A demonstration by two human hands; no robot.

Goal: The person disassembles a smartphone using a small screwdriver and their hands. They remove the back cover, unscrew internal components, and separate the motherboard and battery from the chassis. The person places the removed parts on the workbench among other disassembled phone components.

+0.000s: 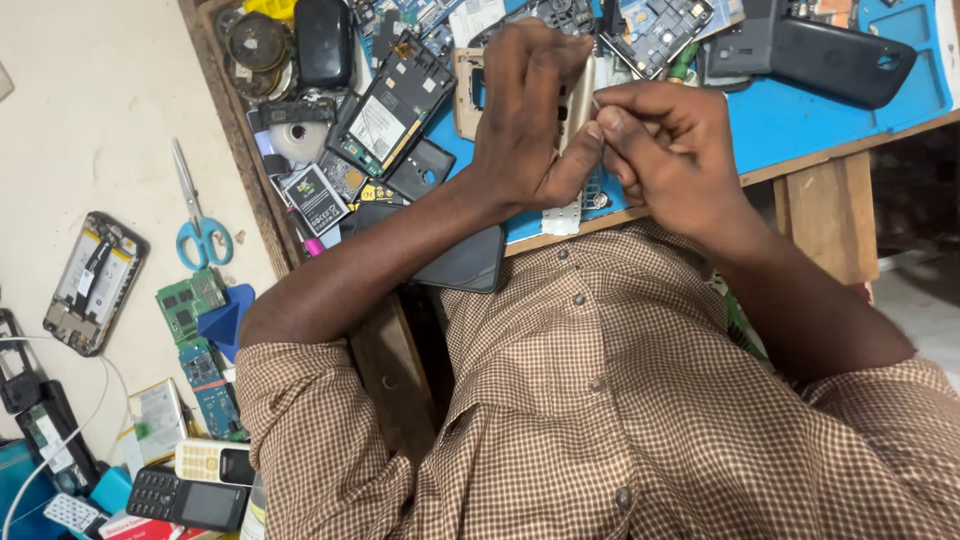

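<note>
My left hand [525,115] gripped a pale gold phone [577,95] upright above the blue mat [800,115]; my right hand [665,150] pinched a thin tool [597,103] (barely visible) against its edge.

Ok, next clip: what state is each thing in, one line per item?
Left hand: closed around the gold phone.
Right hand: fingers pinched at the phone's edge.
Gold phone: held upright.
Scissors: closed, lying flat.
Phone frame: opened, insides exposed.
Keypad phone: intact, lying face up.
</note>
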